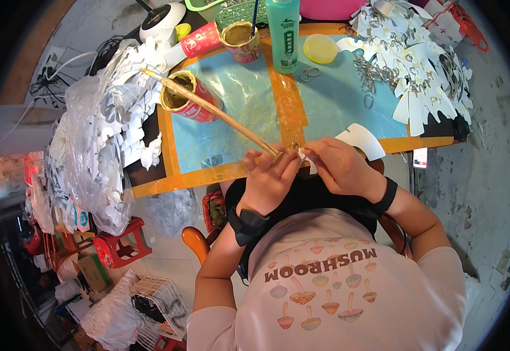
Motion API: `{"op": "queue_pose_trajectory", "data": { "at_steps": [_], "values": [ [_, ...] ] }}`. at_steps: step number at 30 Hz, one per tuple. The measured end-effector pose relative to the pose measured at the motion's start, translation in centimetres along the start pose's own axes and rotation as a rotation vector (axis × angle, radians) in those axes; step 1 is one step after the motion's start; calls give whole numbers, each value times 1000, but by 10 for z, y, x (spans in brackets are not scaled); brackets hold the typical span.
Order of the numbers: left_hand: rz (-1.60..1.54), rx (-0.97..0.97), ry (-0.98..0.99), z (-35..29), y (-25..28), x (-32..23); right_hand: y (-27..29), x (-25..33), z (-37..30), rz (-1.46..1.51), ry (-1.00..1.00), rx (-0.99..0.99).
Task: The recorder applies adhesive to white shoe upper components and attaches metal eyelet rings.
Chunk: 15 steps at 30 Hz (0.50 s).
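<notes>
My left hand (271,180) is closed around the lower end of a long wooden stick (220,116), which slants up and left over the open red can (199,108). A small metal ring (294,146) shows at that hand's fingertips. My right hand (340,167) pinches beside it, fingertips almost touching the left ones, with a bit of white material between them. A white curved sheet piece (363,140) spreads out behind the right hand at the table edge. The fingers hide exactly how ring and sheet meet.
White cut pieces heap at the left (117,117), partly under clear plastic, and white pieces with metal rings pile up at the right (424,76). A second can (242,44), a green bottle (283,35), a yellow lid (320,48) and loose rings (310,74) stand or lie farther back.
</notes>
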<state>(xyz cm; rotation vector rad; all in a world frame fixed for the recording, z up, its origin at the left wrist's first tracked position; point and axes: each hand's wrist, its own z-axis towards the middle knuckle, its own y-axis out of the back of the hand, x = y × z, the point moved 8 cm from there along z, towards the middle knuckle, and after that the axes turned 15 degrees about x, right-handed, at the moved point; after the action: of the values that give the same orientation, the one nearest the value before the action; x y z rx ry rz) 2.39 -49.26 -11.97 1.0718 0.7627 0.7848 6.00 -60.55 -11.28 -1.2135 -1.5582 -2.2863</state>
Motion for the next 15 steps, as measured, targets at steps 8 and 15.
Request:
{"op": "queue_pose_trajectory", "data": {
  "at_steps": [8,15],
  "values": [
    [38,-39,-56,-6,-6,-2,-3,10,2,-115,55,6],
    [-280,-24,56,19,22,22,-4,12,2,-166,53,7]
  ]
}}
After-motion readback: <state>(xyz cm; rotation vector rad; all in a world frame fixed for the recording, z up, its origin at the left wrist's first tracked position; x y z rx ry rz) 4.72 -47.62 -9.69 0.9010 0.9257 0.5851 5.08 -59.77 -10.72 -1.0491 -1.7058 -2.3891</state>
